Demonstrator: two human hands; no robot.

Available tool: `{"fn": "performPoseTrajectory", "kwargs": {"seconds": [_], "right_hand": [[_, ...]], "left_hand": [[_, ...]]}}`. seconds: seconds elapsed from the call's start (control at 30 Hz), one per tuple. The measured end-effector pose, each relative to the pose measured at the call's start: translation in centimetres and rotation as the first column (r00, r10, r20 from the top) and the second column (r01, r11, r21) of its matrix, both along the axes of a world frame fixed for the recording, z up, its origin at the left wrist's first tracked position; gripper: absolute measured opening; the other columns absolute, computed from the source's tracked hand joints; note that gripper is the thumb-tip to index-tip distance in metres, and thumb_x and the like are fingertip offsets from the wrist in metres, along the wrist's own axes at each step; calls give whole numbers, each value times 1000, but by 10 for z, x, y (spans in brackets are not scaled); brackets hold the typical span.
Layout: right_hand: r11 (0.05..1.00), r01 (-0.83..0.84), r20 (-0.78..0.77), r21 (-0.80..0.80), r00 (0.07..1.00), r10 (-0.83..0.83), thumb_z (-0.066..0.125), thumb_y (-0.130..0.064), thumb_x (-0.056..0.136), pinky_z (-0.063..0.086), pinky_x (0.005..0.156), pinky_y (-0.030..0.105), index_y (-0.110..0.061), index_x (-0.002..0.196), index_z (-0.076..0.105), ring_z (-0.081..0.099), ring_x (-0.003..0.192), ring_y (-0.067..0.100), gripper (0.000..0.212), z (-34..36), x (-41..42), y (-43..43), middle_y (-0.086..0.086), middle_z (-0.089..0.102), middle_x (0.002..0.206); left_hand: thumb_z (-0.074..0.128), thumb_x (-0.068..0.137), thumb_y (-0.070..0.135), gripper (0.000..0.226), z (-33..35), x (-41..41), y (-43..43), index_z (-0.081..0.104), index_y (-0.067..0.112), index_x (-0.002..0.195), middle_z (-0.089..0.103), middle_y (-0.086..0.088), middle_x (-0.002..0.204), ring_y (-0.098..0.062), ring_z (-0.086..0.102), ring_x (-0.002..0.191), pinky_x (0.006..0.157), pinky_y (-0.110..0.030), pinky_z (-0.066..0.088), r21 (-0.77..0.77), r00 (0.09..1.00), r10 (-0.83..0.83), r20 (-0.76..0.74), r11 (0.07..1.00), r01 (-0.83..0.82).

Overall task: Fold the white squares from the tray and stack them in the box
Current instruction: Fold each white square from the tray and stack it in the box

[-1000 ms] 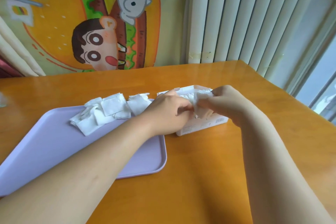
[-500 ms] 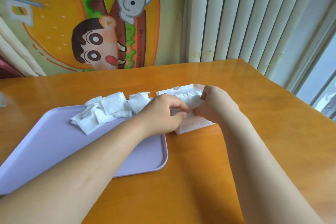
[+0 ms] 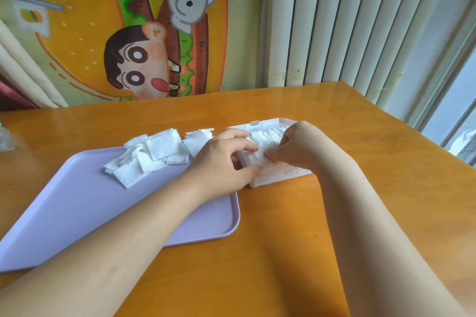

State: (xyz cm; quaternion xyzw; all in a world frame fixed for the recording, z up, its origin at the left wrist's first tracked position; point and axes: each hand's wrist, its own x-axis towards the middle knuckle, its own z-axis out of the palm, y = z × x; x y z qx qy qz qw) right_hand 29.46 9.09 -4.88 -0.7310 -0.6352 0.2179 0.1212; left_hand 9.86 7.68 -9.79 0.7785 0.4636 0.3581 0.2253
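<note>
Fingers [image 3: 246,148] of your left hand [image 3: 221,159] curl round the end of the box [image 3: 280,176], steadying it on the desk [image 3: 283,239], while your right hand [image 3: 298,147] pinches the folded squares [image 3: 268,136] packed just beneath it. To the left of both hands, loose white squares [image 3: 154,154] wait on the tray [image 3: 77,201]. Release carelessly and the crammed stack may spring up and unfold.

No text can be read. Box [image 3: 280,175] front wall, just below right hand [image 3: 296,147] and beside left hand [image 3: 221,162] thumb: lines of fine print, too small to read. Cartoon burger hanging [image 3: 128,33], well beyond both hands: pictures only, small burger-icon flag toward its left edge.
</note>
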Motion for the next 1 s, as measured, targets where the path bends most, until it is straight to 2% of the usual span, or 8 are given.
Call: {"fn": "performPoseTrajectory", "kwargs": {"seconds": [0.13, 0.27, 0.43, 0.6, 0.73, 0.87, 0.93, 1.0], "right_hand": [[999, 0, 31, 41, 1000, -2, 66, -54, 84, 49, 66, 30, -17, 106, 60, 68, 84, 17, 43, -7, -5, 6, -4, 74, 102], [995, -65, 9, 70, 998, 64, 53, -34, 103, 35, 53, 28, -11, 78, 60, 55, 64, 21, 34, -4, -9, 0, 3, 57, 67], [998, -40, 76, 53, 996, 36, 57, -35, 101, 45, 60, 28, -11, 100, 70, 59, 67, 20, 27, -4, -13, 2, 3, 67, 79], [930, 12, 92, 368, 995, -49, 71, -33, 88, 36, 52, 26, -16, 85, 67, 60, 76, 23, 17, 4, -28, -11, 0, 64, 84], [747, -39, -82, 664, 989, 124, 68, -40, 91, 51, 65, 37, -23, 75, 62, 59, 85, 20, 25, -2, -66, -30, -2, 60, 87], [717, -173, -187, 675, 901, 393, 72, -33, 92, 55, 71, 44, -23, 84, 69, 62, 82, 16, 13, -22, -102, -42, -6, 61, 92], [711, -247, -180, 658, 866, 467, 75, -28, 91, 55, 82, 33, -21, 101, 73, 64, 94, 13, 12, -33, -113, -45, -8, 63, 105], [720, -258, -172, 645, 869, 465, 75, -25, 91, 45, 89, 11, -19, 116, 71, 59, 112, 9, 26, -41, -120, -43, -6, 62, 123]], "left_hand": [[87, 82, 24, 29, -3, 3, -3, 79, 20, 110, 56, 11, 137, -1, 60, 119, 92, -20, 57, -46, 997, 32, 65, 999, -29], [87, 82, 22, 23, -3, 2, -2, 79, 19, 103, 57, 11, 133, -5, 63, 116, 91, -26, 59, -53, 995, 44, 90, 998, -40], [86, 84, 25, 17, -10, 2, -2, 79, 20, 99, 58, 14, 134, -11, 69, 103, 92, -37, 59, -63, 993, 50, 111, 997, -44], [68, 90, 36, 34, -14, -2, -11, 73, 35, 124, 47, 24, 154, -9, 64, 116, 105, -37, 53, -121, 998, -30, 53, 992, 36], [62, 96, 19, 51, -6, -26, -23, 55, 37, 143, 52, 21, 150, -2, 47, 141, 116, -35, 42, -28, 999, -42, -5, 999, 42], [69, 93, 12, 45, -7, -79, -28, 64, 23, 137, 56, 8, 148, -12, 47, 142, 117, -25, 35, 71, 974, 206, -92, 977, -200], [75, 88, 15, 51, -8, -110, -26, 64, 17, 138, 53, -3, 153, -28, 35, 152, 120, -30, 25, 136, 919, 332, -211, 941, -309], [77, 87, 31, 71, 0, -136, -21, 48, 24, 152, 34, -6, 166, -31, 14, 159, 124, -38, 18, 73, 848, 381, -369, 921, -382]]}}
